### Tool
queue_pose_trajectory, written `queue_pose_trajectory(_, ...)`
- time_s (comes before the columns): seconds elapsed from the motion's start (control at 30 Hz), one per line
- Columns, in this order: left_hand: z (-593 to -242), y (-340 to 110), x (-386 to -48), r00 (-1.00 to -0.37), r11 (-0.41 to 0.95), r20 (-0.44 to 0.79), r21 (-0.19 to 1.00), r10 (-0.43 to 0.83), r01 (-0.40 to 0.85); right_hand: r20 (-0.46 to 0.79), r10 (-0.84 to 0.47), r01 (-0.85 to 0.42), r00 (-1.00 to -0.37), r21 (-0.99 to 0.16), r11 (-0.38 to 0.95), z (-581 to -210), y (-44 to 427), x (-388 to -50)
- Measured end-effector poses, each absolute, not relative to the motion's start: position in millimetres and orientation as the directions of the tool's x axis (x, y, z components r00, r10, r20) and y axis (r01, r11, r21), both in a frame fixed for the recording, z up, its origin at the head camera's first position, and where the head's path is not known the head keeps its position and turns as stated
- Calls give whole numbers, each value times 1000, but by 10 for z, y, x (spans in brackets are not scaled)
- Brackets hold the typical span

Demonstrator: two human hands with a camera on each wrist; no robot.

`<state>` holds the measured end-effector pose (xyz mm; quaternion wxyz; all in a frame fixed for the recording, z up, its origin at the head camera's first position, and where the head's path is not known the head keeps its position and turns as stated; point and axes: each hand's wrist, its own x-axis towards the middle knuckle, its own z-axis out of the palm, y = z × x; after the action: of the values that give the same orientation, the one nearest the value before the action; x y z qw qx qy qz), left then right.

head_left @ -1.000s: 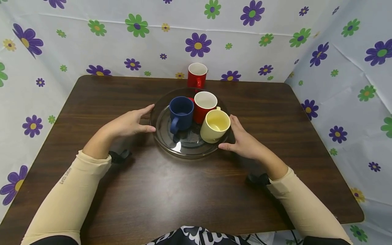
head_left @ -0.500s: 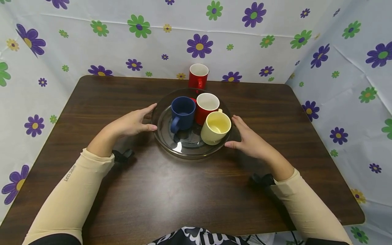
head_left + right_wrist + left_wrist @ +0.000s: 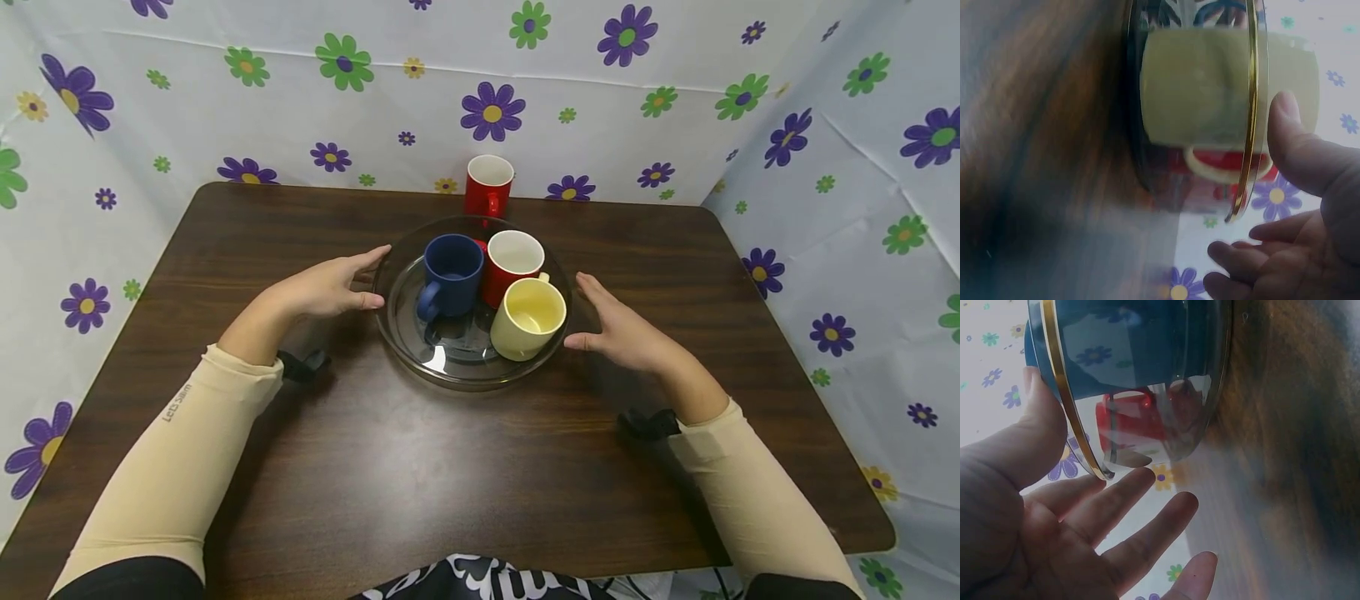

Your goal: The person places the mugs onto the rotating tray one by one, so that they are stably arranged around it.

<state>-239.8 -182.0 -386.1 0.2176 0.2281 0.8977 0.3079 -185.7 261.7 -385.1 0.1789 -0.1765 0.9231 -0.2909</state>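
Note:
A smoky clear glass bowl [image 3: 459, 383] with a gold-coloured rim holds a blue mug [image 3: 452, 292], a red mug [image 3: 495, 286] with a white inside and a pale yellow mug [image 3: 521, 331]. The yellow one leans slightly. At the bowl's left side is my left hand [image 3: 324, 288], thumb and fingertips at the rim; whether they touch it I cannot tell. My right hand [image 3: 621, 331] stands a little off the right rim, thumb and fingers spread. Through the glass, the left wrist view shows the blue mug [image 3: 1135, 356], the right wrist view the yellow mug [image 3: 1197, 87].
Behind the bowl, near the back edge of the dark wooden table [image 3: 420, 467], stands another red mug [image 3: 482, 197]. A white flowered curtain [image 3: 337, 117] hangs at the back and sides. Cables [image 3: 637, 587] show below the front edge.
My right hand has drawn away from the bowl's right rim, outward to the right. My left hand has stayed near the left rim. The yellow mug appears lower against the red one.

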Motion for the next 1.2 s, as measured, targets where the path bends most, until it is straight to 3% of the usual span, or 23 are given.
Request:
queue_pose_trajectory(0.3,-3877,-1817,-2449,-815,696,-221,663,536,277,-210,-509,-279,-835,-635,720,-3908,2674,-2259)
queue_pose_trajectory(0.5,-3907,-1787,-2457,-835,702,-197,657,514,276,-269,-557,-287,-786,-640,713,-3916,2671,-2362)
queue_pose_trajectory(0.73,-3918,-1839,-2401,-855,715,-186,648,483,263,-262,-560,-258,-786,-684,682,-3969,2651,-2268)
queue_pose_trajectory(1.2,-3886,-1892,-2220,-836,678,-199,691,511,250,-216,-466,-258,-858,-603,755,-4002,2483,-1870)
